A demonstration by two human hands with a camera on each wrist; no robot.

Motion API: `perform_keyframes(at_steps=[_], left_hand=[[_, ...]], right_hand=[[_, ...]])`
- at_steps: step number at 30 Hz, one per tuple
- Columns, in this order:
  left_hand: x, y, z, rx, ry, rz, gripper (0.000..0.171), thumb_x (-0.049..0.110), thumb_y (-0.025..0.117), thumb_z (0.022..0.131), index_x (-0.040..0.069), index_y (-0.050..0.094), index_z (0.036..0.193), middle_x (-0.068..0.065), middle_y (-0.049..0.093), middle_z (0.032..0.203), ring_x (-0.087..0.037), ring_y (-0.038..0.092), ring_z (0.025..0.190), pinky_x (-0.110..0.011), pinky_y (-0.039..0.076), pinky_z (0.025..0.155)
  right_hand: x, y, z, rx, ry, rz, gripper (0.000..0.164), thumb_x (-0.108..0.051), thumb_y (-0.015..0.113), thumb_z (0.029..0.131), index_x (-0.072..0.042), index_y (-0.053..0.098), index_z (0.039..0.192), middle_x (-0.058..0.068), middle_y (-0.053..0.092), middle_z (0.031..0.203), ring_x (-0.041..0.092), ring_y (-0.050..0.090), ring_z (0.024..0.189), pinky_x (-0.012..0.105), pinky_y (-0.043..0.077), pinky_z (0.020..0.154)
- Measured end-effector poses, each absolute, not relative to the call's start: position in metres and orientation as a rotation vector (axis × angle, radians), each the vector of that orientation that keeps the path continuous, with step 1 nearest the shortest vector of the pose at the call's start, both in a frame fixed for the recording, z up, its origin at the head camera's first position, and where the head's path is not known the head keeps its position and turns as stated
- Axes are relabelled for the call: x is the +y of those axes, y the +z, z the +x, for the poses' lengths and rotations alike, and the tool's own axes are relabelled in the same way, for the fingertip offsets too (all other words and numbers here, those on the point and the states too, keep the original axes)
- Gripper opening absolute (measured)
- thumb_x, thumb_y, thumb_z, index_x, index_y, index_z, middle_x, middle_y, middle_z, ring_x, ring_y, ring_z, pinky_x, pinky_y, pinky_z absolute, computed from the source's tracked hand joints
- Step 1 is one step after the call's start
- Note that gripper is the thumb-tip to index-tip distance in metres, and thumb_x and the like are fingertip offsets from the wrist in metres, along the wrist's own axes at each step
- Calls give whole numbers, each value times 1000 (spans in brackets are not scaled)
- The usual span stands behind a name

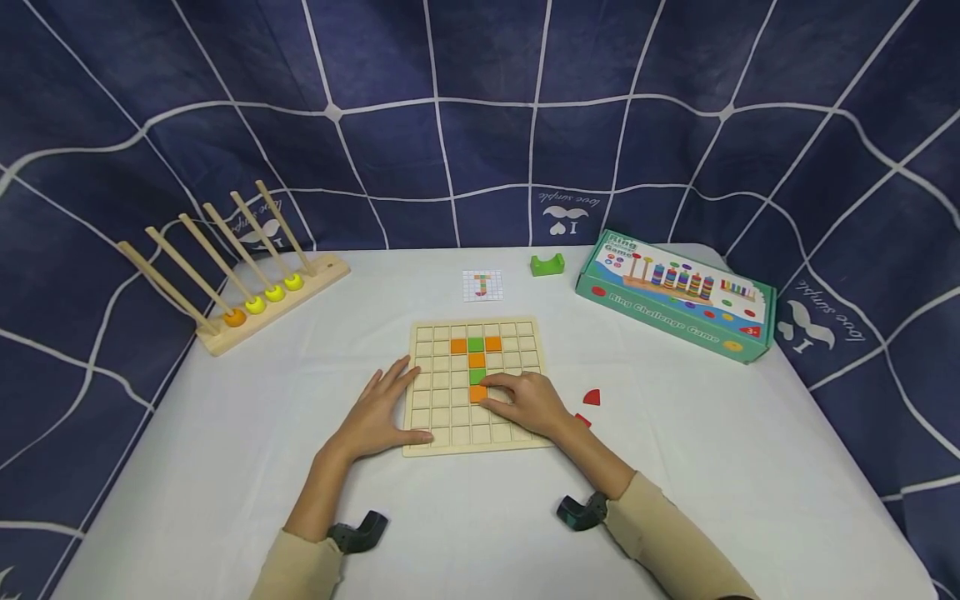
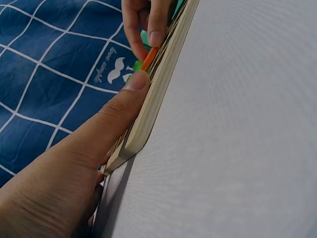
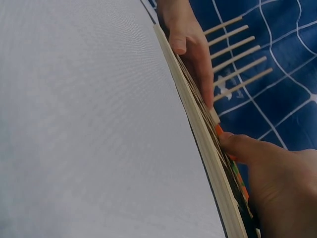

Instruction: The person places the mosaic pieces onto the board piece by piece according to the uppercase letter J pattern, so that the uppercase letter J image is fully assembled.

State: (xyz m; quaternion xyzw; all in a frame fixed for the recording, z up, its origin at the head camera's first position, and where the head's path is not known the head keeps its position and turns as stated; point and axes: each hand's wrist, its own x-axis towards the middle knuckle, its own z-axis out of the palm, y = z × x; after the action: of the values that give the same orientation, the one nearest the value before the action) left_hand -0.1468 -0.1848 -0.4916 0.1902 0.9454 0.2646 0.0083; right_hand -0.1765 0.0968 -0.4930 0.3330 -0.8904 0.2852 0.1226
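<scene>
A wooden grid board [image 1: 442,420] lies on the table with orange and green square tiles in its cells, roughly in a T shape. My right hand [image 1: 531,403] pinches an orange square tile [image 1: 477,394] between thumb and fingers, at the lower end of the column. In the left wrist view that orange tile [image 2: 149,58] stands tilted over the board. Just above it sits a green tile [image 1: 477,377]. With fingers spread, my left hand [image 1: 375,417] rests along the board's left edge, its thumb on the near left corner area.
Two red pieces, one a quarter circle [image 1: 592,397], lie right of the board. Behind it are a pattern card [image 1: 482,286] and a green holder [image 1: 547,265]. A wooden peg rack [image 1: 315,272] with rings stands left; a game box [image 1: 675,292] lies right.
</scene>
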Motion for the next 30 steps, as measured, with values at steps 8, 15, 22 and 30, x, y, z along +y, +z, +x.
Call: perform_keyframes(at_steps=[8,15,22,30], left_hand=[[-185,-491,-146,2953,822,591,113,75,67,57,9,33,143,-10,16,152,-24,15,139,-41,3,113],[-187,-492,-146,2956,833,590,113,74,68,57,9,34,143,-11,16,152,-25,16,138,-42,4,113],[-185,-492,-147,2954,824,580,114,76,66,56,9,33,143,-10,15,152,-25,14,139,-41,3,113],[-185,-491,-147,2955,816,583,114,75,67,56,9,33,143,-10,15,152,-25,14,139,-41,3,113]], right_hand=[[96,-493,-176,-2607,835,965,28,-39,71,80,-21,71,101,-16,28,47,0,23,46,18,29,45],[96,-491,-175,-2619,825,971,30,-41,70,79,-22,70,102,-16,27,48,0,22,45,17,25,44],[109,-487,-170,-2587,865,969,30,-39,72,78,-22,71,103,-17,28,48,-1,23,45,18,26,44],[159,-486,-160,-2590,1016,913,32,-36,74,77,-20,70,105,-16,30,49,-1,26,45,18,24,43]])
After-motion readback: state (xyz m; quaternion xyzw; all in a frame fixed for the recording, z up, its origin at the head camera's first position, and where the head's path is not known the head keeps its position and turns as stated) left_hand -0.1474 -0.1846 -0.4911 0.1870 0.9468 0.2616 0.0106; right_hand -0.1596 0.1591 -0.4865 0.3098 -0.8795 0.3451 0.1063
